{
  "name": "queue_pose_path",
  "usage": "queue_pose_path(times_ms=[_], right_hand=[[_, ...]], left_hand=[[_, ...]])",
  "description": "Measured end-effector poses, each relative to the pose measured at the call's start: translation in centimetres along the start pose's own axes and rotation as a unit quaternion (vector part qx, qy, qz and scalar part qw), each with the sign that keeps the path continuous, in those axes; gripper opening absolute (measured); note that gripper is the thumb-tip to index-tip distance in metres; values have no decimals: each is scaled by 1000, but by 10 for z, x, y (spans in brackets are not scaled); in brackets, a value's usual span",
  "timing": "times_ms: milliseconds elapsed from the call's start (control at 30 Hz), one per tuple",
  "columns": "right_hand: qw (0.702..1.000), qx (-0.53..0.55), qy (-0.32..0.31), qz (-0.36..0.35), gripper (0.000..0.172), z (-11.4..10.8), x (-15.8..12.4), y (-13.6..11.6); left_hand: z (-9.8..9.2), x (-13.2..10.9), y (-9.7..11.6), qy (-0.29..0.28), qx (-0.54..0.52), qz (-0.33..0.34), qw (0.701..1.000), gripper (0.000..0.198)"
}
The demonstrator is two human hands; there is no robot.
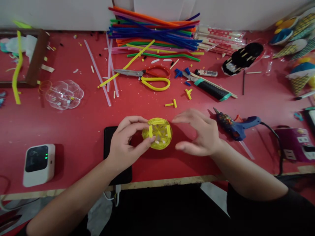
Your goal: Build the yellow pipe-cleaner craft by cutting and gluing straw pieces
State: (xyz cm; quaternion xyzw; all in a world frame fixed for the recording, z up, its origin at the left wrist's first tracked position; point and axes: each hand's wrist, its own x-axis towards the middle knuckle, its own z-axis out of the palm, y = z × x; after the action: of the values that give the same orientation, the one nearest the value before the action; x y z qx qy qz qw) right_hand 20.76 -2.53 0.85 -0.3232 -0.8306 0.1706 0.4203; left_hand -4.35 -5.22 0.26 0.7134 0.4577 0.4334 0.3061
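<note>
A small round yellow piece [159, 145], like a shallow see-through dish with short yellow sticks around its top, is in front of me near the table's edge. My left hand [130, 137] pinches its left side between thumb and fingers, at one of the upright yellow sticks. To the right, my right hand [199, 132] is held apart from the dish, slightly blurred, thumb and fingers spread with nothing between them. Beyond the hands lie T-shaped yellow stick pieces [175, 103] on the red table [81, 131]. A black phone-like slab [124, 178] lies partly under my left hand.
Scissors [155, 77], a utility knife [209, 87] and a glue gun [238, 126] lie around the work spot. Colourful pipe cleaners [155, 32] are heaped at the back. A white device [39, 164] stands left, a clear flower-shaped case [65, 95] behind it.
</note>
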Motion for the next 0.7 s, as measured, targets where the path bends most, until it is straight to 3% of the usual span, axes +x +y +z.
queue_pose_path(times_ms=[67, 267, 700], right_hand=[[1000, 5, 6, -13, 52, 5, -1, -2], [1000, 1, 8, -6, 32, 17, -2, -3], [997, 38, 3, 63, 39, 19, -3, -6]], left_hand=[[0, 0, 0, -1, 5, 9, 1000, 17], [-1, 0, 1, -6, 4, 9, 1000, 17], [0, -1, 0, -8, 5, 3, 1000, 15]])
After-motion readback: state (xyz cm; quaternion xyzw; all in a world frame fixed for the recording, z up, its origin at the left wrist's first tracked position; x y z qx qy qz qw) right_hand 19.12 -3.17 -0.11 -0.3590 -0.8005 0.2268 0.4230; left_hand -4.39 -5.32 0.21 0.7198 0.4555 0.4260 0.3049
